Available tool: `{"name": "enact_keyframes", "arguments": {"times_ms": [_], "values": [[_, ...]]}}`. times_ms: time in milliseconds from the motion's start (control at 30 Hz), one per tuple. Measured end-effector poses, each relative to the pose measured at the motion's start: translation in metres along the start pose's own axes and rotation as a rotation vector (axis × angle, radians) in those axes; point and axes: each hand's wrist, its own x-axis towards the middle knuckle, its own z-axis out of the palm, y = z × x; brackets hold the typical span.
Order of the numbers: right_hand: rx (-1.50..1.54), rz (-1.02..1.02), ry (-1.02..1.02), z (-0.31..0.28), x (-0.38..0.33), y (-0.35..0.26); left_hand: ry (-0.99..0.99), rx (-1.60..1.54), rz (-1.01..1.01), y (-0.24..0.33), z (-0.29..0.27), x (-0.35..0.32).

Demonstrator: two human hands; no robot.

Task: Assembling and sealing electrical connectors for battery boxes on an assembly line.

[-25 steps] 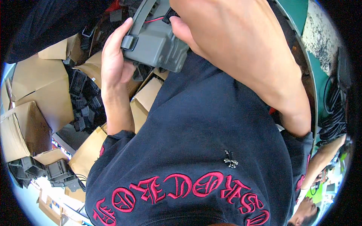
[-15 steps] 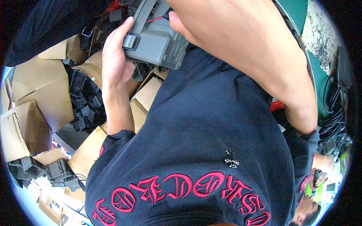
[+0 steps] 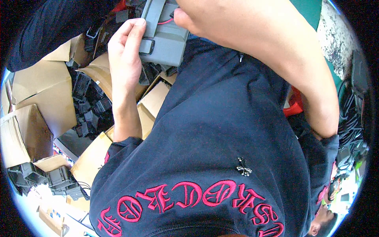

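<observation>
A grey plastic case [image 3: 167, 49] is held up in front of my dark shirt, its upper part cut off by the frame edge. Along its left side run a raised lid strip and a dark rectangular loop latch [image 3: 147, 46]. My left hand [image 3: 127, 49] pinches the case's left edge, thumb and fingers closed beside the strip. A thin red wire [image 3: 166, 21] crosses the case toward my right hand [image 3: 185, 17]. That hand is curled by the wire's dark end. My forearm and the frame edge hide most of its fingers, and what they grip cannot be made out.
Open cardboard boxes [image 3: 43, 94] stand to the left, with many dark plastic parts [image 3: 89, 106] heaped between them. More grey cases [image 3: 61, 179] lie at lower left. Black cables [image 3: 349, 118] hang at the right, near a red object [image 3: 294, 103]. Another person [image 3: 321, 219] is at lower right.
The case has tilted and risen slightly, showing less of its lower side. My left hand has shifted from flat along its side to a pinch at its edge. My right forearm has moved a little.
</observation>
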Motion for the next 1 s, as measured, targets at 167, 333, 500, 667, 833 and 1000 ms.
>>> {"name": "enact_keyframes", "arguments": {"times_ms": [167,333,500,667,833,1000], "values": [[0.016,-0.035,0.062,0.005,0.014,-0.013,0.065,-0.110,-0.110,-0.004,-0.006,0.001],[-0.027,0.146,0.009,0.011,0.014,-0.022,0.002,-0.444,-0.293,-0.012,-0.011,0.006],[0.040,0.258,-0.143,0.005,0.021,-0.033,0.119,-0.559,-0.305,0.001,-0.001,0.002],[-0.229,-0.183,0.499,0.053,0.002,-0.011,0.141,-0.558,-0.318,0.002,0.002,0.007],[0.027,0.407,0.150,0.047,-0.007,-0.040,0.160,-0.549,-0.236,0.008,0.018,0.000],[-0.021,0.419,0.225,0.052,-0.008,-0.046,0.200,-0.565,0.002,0.019,0.035,-0.008]]}}
